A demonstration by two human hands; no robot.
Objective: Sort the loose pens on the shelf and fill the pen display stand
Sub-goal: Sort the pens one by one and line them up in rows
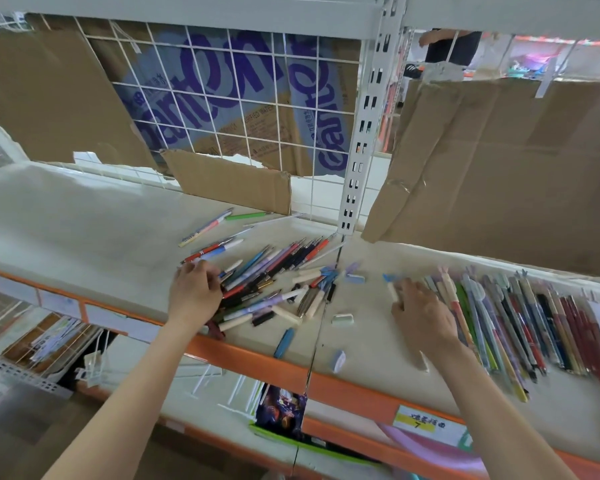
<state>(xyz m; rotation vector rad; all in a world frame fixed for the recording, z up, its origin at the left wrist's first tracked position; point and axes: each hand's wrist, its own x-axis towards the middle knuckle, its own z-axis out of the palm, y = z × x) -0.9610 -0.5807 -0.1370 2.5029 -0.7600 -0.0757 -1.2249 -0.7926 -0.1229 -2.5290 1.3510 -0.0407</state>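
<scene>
A jumbled heap of loose pens (274,282) lies in the middle of the white shelf (84,237). My left hand (194,296) rests on the heap's left edge, fingers curled among the pens. To the right, a sorted row of pens (520,320) lies side by side. My right hand (423,313) presses on the row's left end, with a white pen tip showing at its fingers. A few stray pens (208,226) lie farther back. No pen display stand is in view.
Loose caps (343,320) and a blue pen (284,342) lie near the orange front edge (257,362). Torn cardboard (492,174) hangs at the back right over a wire grid (243,109). A white upright post (361,140) divides the shelf. A lower shelf holds more goods.
</scene>
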